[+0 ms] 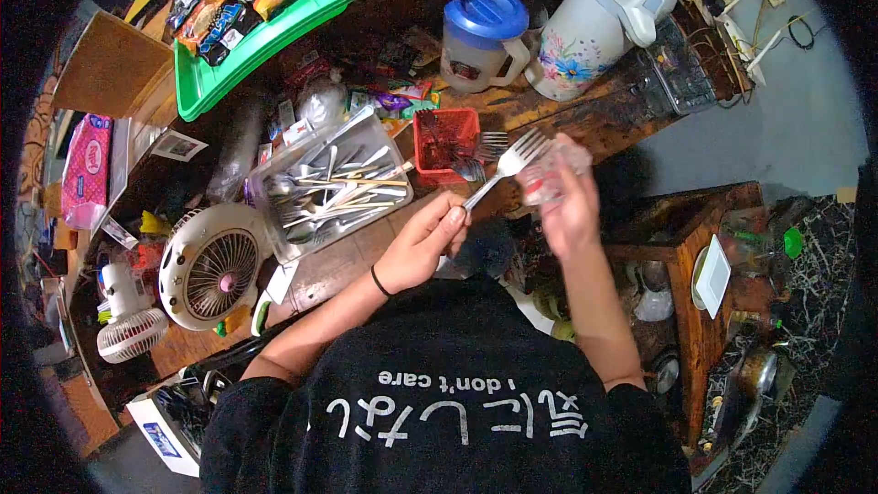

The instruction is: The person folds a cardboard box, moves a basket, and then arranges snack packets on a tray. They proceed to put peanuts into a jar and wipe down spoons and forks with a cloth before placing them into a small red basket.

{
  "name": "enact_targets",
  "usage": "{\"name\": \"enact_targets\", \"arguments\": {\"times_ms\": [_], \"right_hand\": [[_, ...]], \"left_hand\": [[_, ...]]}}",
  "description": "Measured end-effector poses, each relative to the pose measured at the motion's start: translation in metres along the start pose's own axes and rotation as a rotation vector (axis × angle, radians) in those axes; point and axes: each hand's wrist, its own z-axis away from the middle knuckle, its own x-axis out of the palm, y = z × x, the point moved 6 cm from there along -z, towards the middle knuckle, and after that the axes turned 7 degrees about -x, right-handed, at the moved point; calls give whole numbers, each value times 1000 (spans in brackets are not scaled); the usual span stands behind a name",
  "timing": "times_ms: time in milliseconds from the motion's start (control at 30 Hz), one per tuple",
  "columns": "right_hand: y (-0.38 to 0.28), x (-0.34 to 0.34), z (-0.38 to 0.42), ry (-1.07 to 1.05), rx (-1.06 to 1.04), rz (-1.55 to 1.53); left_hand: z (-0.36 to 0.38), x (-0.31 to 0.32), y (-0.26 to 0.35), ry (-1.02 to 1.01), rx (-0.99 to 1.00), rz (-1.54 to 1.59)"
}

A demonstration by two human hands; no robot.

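In the head view, my left hand is closed round the handle of a metal fork, tines pointing up and to the right. My right hand, blurred by motion, grips a crumpled whitish cloth with red marks, close beside the tines. Just behind the fork stands a red plastic basket with several dark forks at its right side. Left of it, a clear plastic bin holds a jumble of spoons, forks and wooden-handled pieces.
A blue-lidded pitcher and a floral thermos stand at the back. A green tray with snack packs is at the upper left. Two fans, a larger one and a smaller one, stand left. A wooden stool is on the right.
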Motion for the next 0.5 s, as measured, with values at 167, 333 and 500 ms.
{"name": "enact_targets", "arguments": {"times_ms": [167, 333, 500], "right_hand": [[46, 52, 51, -219, 215, -341], [34, 36, 46, -274, 45, 193], [35, 35, 57, -461, 155, 365]], "left_hand": [[-10, 5, -35, 102, -119, -150], [-8, -3, -32, -29, -306, -546], [-4, -18, 5, 111, 3, -50]]}}
